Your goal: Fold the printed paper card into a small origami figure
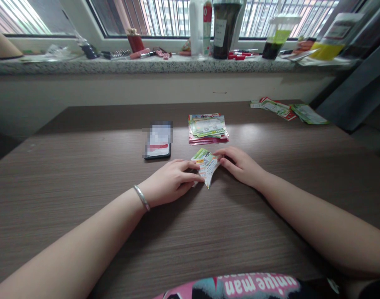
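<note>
A partly folded piece of printed paper, green and white, lies on the brown table between my two hands, with one corner pointing toward me. My left hand, with a silver bracelet at the wrist, rests on the paper's left side, its fingers stretched out and apart. At the paper's upper right edge, my right hand closes its thumb and fingers on the paper. Just beyond the paper sits a stack of printed sheets in green, white and red.
A phone lies left of the stack. More printed papers are spread at the table's far right corner. Cups, a dark container and small items line the granite windowsill behind.
</note>
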A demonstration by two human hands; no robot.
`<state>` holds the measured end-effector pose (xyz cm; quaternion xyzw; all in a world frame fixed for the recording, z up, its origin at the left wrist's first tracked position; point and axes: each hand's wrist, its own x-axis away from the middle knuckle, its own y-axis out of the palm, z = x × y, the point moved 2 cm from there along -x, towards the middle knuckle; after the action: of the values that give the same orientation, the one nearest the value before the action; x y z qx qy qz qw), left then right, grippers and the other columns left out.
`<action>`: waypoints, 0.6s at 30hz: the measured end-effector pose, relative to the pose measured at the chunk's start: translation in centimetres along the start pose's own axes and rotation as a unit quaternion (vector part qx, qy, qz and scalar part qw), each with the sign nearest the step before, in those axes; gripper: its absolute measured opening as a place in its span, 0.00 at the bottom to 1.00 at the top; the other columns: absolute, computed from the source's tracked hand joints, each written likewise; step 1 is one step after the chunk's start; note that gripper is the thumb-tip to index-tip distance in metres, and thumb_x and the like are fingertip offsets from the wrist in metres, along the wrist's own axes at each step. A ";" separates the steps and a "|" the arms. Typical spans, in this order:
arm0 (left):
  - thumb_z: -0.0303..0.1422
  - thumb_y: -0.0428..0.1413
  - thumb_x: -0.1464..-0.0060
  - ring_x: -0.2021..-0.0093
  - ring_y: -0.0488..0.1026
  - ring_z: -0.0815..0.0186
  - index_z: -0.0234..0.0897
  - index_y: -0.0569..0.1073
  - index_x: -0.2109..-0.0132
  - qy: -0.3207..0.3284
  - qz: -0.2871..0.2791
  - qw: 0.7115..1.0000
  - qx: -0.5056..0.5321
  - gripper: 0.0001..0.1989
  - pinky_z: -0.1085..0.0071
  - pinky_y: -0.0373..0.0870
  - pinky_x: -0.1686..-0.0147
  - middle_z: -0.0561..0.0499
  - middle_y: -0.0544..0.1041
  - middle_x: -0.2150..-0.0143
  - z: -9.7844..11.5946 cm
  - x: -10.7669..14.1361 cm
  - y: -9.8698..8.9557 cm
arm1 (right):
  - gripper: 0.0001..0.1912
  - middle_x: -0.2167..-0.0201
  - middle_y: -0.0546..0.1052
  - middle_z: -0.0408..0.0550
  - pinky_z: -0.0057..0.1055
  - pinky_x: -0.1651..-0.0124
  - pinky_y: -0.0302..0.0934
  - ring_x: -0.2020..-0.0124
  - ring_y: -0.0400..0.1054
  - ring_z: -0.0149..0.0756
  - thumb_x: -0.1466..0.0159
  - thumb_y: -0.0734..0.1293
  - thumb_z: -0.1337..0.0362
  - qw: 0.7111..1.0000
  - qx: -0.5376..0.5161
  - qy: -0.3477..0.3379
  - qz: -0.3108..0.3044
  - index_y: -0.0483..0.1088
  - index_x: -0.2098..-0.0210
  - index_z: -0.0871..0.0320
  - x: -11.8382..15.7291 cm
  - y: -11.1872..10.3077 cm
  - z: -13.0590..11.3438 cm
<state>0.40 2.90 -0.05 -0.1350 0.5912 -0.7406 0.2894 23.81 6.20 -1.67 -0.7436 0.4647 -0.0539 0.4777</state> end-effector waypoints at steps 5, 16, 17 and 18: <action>0.30 0.48 0.38 0.47 0.70 0.61 0.44 0.73 0.47 -0.012 0.032 0.999 -0.009 0.15 0.61 0.66 0.47 0.47 0.73 0.46 -0.1 -0.1 0.5 | 0.13 0.63 0.74 0.50 0.37 0.53 0.62 0.59 0.67 0.38 0.34 0.61 0.58 0.998 0.056 -0.003 -0.036 0.74 0.66 0.57 0.0 -0.2 -0.3; 0.33 0.45 0.38 0.50 0.66 0.57 0.40 0.67 0.42 -0.024 0.011 0.993 -0.115 0.19 0.57 0.66 0.48 0.42 0.69 0.52 1.3 -0.9 1.0 | 0.22 0.51 0.72 0.52 0.43 0.46 0.59 0.49 0.64 0.45 0.42 0.69 0.55 0.989 0.136 0.017 -0.057 0.71 0.50 0.55 0.1 0.6 -0.8; 0.33 0.45 0.38 0.51 0.66 0.57 0.40 0.67 0.42 -0.023 0.009 0.993 -0.118 0.19 0.57 0.66 0.48 0.43 0.69 0.52 1.3 -0.9 1.1 | 0.24 0.49 0.72 0.52 0.44 0.45 0.59 0.48 0.63 0.45 0.42 0.69 0.54 0.988 0.141 0.016 -0.058 0.70 0.49 0.56 0.1 0.7 -0.7; 0.33 0.45 0.38 0.51 0.66 0.57 0.41 0.67 0.42 -0.022 0.008 0.993 -0.119 0.19 0.57 0.66 0.48 0.43 0.69 0.53 1.2 -0.9 1.1 | 0.26 0.48 0.71 0.53 0.45 0.44 0.58 0.48 0.63 0.46 0.43 0.69 0.53 0.988 0.145 0.015 -0.058 0.70 0.48 0.57 0.1 0.7 -0.7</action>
<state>2.10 2.30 -0.65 -0.1798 0.6694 -0.6597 0.2905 23.07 5.62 -1.85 -0.6917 0.4152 -0.1597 0.5689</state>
